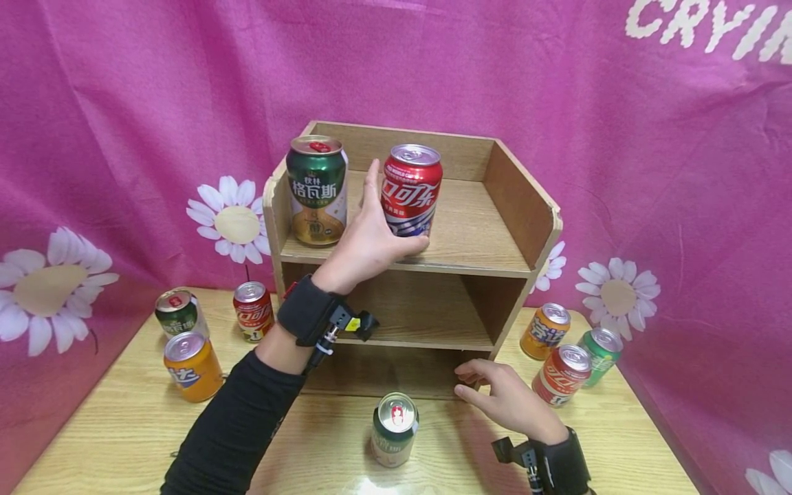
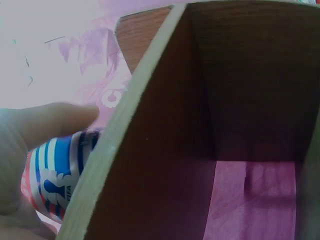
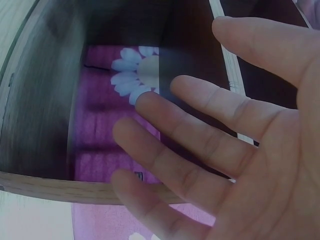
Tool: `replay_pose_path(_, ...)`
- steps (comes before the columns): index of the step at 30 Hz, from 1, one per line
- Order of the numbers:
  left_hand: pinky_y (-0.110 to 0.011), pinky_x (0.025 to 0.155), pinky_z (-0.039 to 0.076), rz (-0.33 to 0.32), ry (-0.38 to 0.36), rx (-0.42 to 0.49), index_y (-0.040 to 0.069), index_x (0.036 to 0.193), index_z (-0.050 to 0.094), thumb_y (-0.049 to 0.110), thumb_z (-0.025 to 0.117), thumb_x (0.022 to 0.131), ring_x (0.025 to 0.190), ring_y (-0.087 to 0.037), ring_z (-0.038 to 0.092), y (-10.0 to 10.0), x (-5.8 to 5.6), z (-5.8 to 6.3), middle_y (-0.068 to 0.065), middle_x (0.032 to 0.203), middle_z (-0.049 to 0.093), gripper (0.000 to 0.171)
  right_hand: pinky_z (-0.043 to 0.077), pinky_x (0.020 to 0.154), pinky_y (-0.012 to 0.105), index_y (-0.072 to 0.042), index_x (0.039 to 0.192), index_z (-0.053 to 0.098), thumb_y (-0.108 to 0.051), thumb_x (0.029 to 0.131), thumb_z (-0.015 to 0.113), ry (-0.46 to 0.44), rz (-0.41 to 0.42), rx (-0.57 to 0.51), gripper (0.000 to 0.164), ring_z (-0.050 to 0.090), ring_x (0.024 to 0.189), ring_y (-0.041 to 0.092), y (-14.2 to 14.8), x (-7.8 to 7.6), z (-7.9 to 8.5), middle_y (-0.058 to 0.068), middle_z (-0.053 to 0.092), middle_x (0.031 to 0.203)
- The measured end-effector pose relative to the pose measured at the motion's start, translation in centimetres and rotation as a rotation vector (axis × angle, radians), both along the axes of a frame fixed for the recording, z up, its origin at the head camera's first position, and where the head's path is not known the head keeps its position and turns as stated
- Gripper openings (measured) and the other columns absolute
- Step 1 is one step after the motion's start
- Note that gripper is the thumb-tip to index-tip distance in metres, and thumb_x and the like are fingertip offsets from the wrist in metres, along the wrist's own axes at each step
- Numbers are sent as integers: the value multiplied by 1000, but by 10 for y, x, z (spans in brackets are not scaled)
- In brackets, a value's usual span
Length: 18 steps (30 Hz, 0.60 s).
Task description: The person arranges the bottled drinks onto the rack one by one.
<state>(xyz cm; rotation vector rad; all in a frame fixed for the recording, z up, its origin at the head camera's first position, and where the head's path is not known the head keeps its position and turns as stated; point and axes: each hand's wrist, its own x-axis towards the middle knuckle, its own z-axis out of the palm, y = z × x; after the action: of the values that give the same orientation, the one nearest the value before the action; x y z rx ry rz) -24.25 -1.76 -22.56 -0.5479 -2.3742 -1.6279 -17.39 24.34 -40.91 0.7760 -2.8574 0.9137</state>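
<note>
On the top shelf of a wooden rack [image 1: 460, 254], my left hand [image 1: 371, 240] holds a red cola can [image 1: 411, 189]. The thumb lies across the can's lower front and the index finger points up along its left side. In the left wrist view, the thumb [image 2: 60, 119] is beside the can's striped lower part [image 2: 57, 170]; the other fingers are mostly hidden. A green and gold kvass can [image 1: 317, 196] stands to the left. My right hand [image 1: 504, 399] is near the rack's lower right, its fingers [image 3: 165, 165] spread and slightly bent, holding nothing.
A green-topped can [image 1: 394, 433] stands on the table before the rack. To the left are a kvass can [image 1: 179, 316], an orange can [image 1: 194, 371] and a cola can [image 1: 254, 316]. Orange [image 1: 544, 333], red [image 1: 559, 377] and green [image 1: 600, 354] cans stand right.
</note>
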Motion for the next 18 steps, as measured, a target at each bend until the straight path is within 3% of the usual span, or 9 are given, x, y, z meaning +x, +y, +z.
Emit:
replay_pose_path(3,-38,104,32,-52,-17,40,23,150,-7,14,80,70,123,-22,44,-2,0,1,-12,139,41,119,50,74,29,-12,107,65,-29,90,65,-4,1,-2,24,63,89,14,0,0,0,1,67,98)
replay_pose_path(7,-35,103,33,-107,-16,73,17,149,6,8,77,72,120,-21,46,-4,0,1,-11,134,44,105,50,72,29,-11,106,65,-28,90,65,-5,10,-3,23,63,88,14,0,0,2,-1,67,97)
replay_pose_path(12,-36,99,37,-64,-34,14,8,141,24,10,76,73,115,-21,49,-3,0,1,-10,128,49,86,50,71,29,-11,106,66,-23,90,66,-11,15,-5,20,63,88,13,-1,1,3,0,67,96)
replay_pose_path(18,-37,98,39,-21,-21,-26,7,137,29,15,77,73,113,-22,51,-2,1,2,-10,125,50,81,50,71,29,-11,106,66,-24,90,65,-12,14,-1,20,63,88,15,-2,1,3,1,67,97)
